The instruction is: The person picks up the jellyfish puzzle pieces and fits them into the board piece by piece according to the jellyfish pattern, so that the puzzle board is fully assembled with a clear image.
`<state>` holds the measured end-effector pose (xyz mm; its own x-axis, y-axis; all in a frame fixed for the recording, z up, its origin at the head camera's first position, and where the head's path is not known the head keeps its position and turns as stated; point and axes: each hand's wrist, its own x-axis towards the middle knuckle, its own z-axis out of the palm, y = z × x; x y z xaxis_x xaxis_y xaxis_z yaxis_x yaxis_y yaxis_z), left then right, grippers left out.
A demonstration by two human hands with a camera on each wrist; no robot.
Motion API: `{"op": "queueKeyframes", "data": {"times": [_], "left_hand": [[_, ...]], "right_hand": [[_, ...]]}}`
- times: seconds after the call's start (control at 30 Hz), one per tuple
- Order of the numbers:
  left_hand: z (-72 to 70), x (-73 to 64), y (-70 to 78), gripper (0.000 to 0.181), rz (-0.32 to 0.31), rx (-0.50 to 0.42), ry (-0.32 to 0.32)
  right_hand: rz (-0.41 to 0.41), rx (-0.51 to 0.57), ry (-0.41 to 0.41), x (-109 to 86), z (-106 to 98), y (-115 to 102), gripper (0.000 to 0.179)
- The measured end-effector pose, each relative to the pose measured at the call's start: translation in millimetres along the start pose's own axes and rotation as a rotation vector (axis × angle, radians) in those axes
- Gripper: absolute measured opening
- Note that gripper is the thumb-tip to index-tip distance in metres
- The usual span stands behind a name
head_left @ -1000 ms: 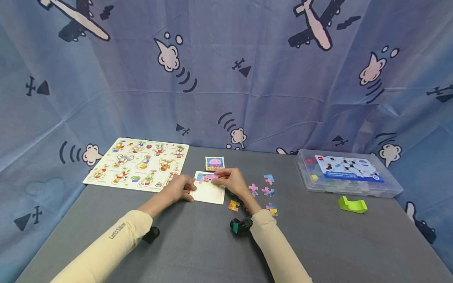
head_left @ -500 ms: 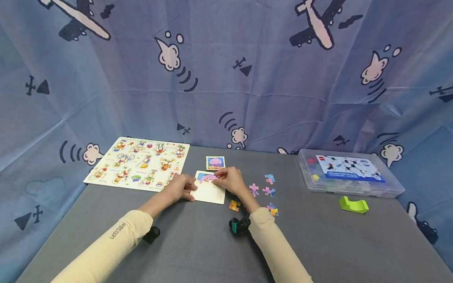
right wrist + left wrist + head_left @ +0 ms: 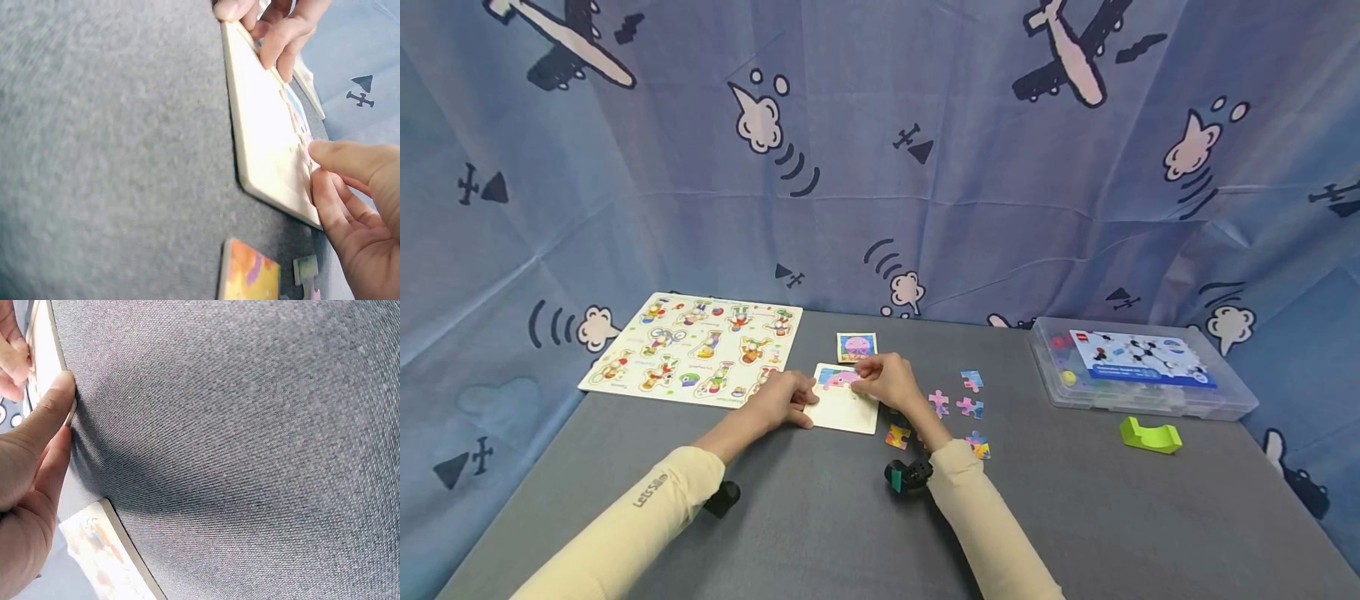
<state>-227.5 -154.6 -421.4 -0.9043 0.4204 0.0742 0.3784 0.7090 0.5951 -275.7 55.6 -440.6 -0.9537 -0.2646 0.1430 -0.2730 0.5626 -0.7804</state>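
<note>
A pale puzzle tray (image 3: 844, 414) lies on the grey table, with pink and blue puzzle pieces (image 3: 837, 378) along its far side. My left hand (image 3: 781, 398) holds the tray's left edge; in the left wrist view its thumb (image 3: 60, 386) lies on the near corner. At the tray's far right, my right hand (image 3: 891, 383) pinches a puzzle piece, mostly hidden by the fingertips. Thumb and forefinger meet over the tray's pink part in the right wrist view. Loose pieces lie right of the tray, among them an orange-yellow piece (image 3: 897, 436) and a pink piece (image 3: 938, 403).
Behind the tray is a small square picture (image 3: 856, 346) of a pink sea creature. A large animal puzzle board (image 3: 700, 346) lies at the left. At the right are a clear plastic case (image 3: 1142, 367) and a green curved block (image 3: 1148, 435). A patterned curtain (image 3: 850, 150) hangs behind the table.
Both hands stay at the tray almost in place. The right fingers have shifted only slightly over the pink part of the picture.
</note>
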Motion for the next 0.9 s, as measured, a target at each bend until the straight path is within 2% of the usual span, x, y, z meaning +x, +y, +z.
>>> {"op": "queueKeyframes", "data": {"times": [0.27, 0.4, 0.73, 0.9], "left_hand": [[-2.1, 0.0, 1.1, 0.035, -0.003, 0.000, -0.002], [-3.4, -0.2, 4.0, 0.034, -0.017, 0.000, -0.007], [-5.1, -1.4, 5.0, 0.033, -0.003, -0.006, -0.003], [-3.0, -1.3, 4.1, 0.033, -0.004, -0.012, -0.004]], "right_hand": [[-0.024, 0.147, 0.082, 2.3, 5.7, -4.6, 0.031], [-0.034, 0.175, 0.064, 1.9, 7.1, -2.7, 0.032], [-0.035, 0.197, 0.048, 1.7, 9.4, -1.7, 0.034], [-0.025, 0.283, 0.044, 0.9, 8.1, 2.6, 0.035]]}}
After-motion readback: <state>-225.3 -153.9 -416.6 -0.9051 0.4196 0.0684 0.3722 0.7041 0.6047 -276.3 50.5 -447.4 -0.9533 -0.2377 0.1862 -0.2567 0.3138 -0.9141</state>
